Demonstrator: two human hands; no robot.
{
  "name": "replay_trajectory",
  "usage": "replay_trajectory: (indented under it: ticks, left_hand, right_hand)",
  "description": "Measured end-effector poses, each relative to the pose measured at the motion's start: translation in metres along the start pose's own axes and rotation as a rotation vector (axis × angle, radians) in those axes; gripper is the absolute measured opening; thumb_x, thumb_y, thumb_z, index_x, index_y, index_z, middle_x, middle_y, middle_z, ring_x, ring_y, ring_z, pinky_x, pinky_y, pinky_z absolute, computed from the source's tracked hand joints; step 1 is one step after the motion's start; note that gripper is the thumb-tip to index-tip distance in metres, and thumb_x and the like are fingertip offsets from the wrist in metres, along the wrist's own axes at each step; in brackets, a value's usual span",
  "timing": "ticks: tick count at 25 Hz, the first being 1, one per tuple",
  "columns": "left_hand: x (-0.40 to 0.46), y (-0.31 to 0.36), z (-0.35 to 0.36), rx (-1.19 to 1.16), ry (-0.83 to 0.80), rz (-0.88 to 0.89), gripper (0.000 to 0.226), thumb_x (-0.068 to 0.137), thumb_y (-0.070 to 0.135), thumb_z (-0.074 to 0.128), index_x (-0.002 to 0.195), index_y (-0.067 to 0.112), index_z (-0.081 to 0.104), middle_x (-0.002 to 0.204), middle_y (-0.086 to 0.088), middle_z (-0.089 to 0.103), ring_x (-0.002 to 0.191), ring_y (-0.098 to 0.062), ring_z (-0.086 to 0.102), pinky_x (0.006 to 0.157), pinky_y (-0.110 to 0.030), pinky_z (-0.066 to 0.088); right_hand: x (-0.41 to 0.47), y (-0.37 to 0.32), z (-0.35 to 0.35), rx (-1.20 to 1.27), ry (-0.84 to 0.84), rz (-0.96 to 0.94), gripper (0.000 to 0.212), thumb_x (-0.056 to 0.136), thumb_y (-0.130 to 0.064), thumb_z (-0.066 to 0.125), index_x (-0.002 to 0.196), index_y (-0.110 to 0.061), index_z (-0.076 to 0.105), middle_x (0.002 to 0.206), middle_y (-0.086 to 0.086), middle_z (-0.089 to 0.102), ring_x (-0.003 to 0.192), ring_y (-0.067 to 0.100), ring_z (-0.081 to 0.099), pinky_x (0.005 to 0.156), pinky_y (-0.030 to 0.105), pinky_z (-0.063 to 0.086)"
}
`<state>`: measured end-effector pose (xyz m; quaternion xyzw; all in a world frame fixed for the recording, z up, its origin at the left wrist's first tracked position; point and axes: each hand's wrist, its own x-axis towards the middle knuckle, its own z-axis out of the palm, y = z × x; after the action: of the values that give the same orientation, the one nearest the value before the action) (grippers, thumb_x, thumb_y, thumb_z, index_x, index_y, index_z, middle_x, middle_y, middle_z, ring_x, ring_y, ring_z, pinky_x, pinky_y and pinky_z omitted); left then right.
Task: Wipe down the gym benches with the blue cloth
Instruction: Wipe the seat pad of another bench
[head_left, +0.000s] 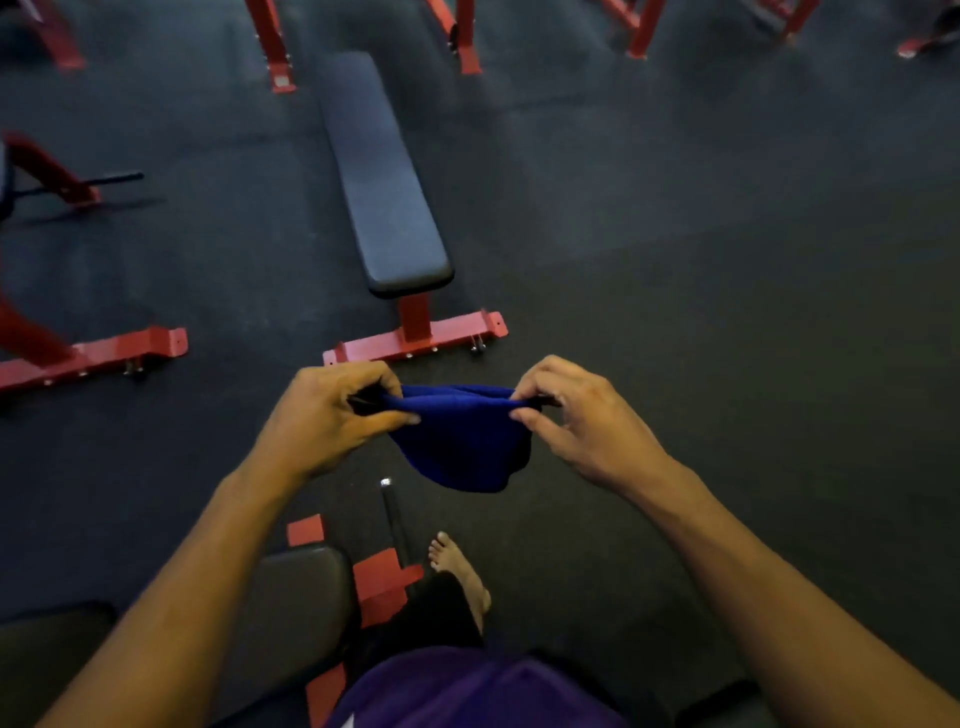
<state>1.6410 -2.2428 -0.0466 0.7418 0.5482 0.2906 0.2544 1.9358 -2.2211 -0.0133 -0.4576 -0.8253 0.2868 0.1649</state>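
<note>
Progress: early by the look of it, no wiping contact yet | blue cloth (462, 441) held in air above floor, stretched side to side, sagging below | left hand (322, 415) pinching one end, right hand (582, 421) pinching other | flat bench (382, 171) ahead, untouched, long axis running away | nearer bench (296, 597) below left arm.

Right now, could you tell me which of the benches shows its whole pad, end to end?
The flat bench straight ahead of the blue cloth, on its red crossbar foot. The bench at lower left is covered by the left arm, and the far-left one is cut off.
</note>
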Motion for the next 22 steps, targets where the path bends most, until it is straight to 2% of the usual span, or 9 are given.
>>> replay_trajectory:
  ticks: [5, 7, 10, 14, 17, 19, 22]
  left_hand:
    - [0.056, -0.033, -0.061, 0.079, 0.181, -0.031, 0.017, 0.080, 0.026, 0.085, 0.092, 0.019, 0.075, 0.090, 0.011, 0.072, 0.083, -0.005, 0.067, 0.076, -0.028, 0.055]
    - [0.073, -0.054, -0.081, 0.119, 0.254, -0.086, 0.015, 0.082, 0.024, 0.083, 0.092, 0.018, 0.073, 0.093, 0.010, 0.070, 0.085, -0.007, 0.066, 0.076, -0.030, 0.056]
    - [0.096, -0.092, -0.103, 0.122, 0.341, -0.255, 0.018, 0.082, 0.013, 0.083, 0.091, 0.022, 0.070, 0.094, 0.011, 0.067, 0.089, -0.009, 0.066, 0.075, -0.036, 0.061]
    - [0.150, -0.150, -0.125, 0.088, 0.478, -0.398, 0.022, 0.081, 0.005, 0.083, 0.089, 0.020, 0.070, 0.093, 0.007, 0.068, 0.090, -0.011, 0.067, 0.076, -0.033, 0.060]
    - [0.208, -0.188, -0.158, 0.139, 0.537, -0.449, 0.019, 0.082, 0.011, 0.083, 0.089, 0.020, 0.068, 0.090, 0.009, 0.067, 0.087, -0.007, 0.064, 0.075, -0.031, 0.054]
    - [0.235, -0.208, -0.182, 0.198, 0.526, -0.471, 0.019, 0.084, 0.016, 0.083, 0.090, 0.022, 0.066, 0.091, 0.011, 0.065, 0.088, -0.006, 0.062, 0.073, -0.027, 0.051]
    - [0.253, -0.237, -0.214, 0.178, 0.653, -0.584, 0.022, 0.085, 0.014, 0.080, 0.093, 0.025, 0.063, 0.096, 0.012, 0.065, 0.092, -0.002, 0.061, 0.078, -0.020, 0.048]
  right_hand:
    - [0.130, 0.009, -0.006, -0.006, -0.014, -0.200, 0.013, 0.090, -0.019, 0.071, 0.102, -0.014, 0.071, 0.104, -0.007, 0.060, 0.095, 0.006, 0.060, 0.086, 0.026, 0.051]
    - [0.185, 0.006, -0.001, -0.077, -0.112, -0.301, 0.015, 0.091, -0.023, 0.070, 0.105, -0.019, 0.070, 0.104, -0.012, 0.054, 0.091, 0.002, 0.056, 0.081, 0.020, 0.048]
    - [0.267, -0.001, 0.007, -0.107, -0.241, -0.407, 0.015, 0.091, -0.023, 0.067, 0.106, -0.022, 0.065, 0.106, -0.011, 0.053, 0.090, 0.003, 0.055, 0.077, 0.019, 0.048]
    - [0.386, 0.001, 0.020, 0.055, -0.262, -0.427, 0.024, 0.089, -0.010, 0.064, 0.109, -0.022, 0.057, 0.105, -0.009, 0.055, 0.092, 0.004, 0.055, 0.078, 0.019, 0.047]
    - [0.477, 0.002, 0.031, 0.126, -0.313, -0.451, 0.034, 0.090, -0.006, 0.060, 0.120, -0.022, 0.055, 0.111, -0.009, 0.053, 0.098, 0.006, 0.056, 0.085, 0.021, 0.047]
    - [0.526, -0.005, 0.039, 0.145, -0.365, -0.446, 0.038, 0.090, -0.006, 0.057, 0.123, -0.025, 0.054, 0.112, -0.010, 0.050, 0.095, 0.009, 0.059, 0.083, 0.024, 0.050]
    - [0.598, -0.031, 0.058, 0.161, -0.430, -0.516, 0.048, 0.086, 0.000, 0.054, 0.129, -0.024, 0.054, 0.115, -0.010, 0.051, 0.099, 0.006, 0.057, 0.084, 0.016, 0.047]
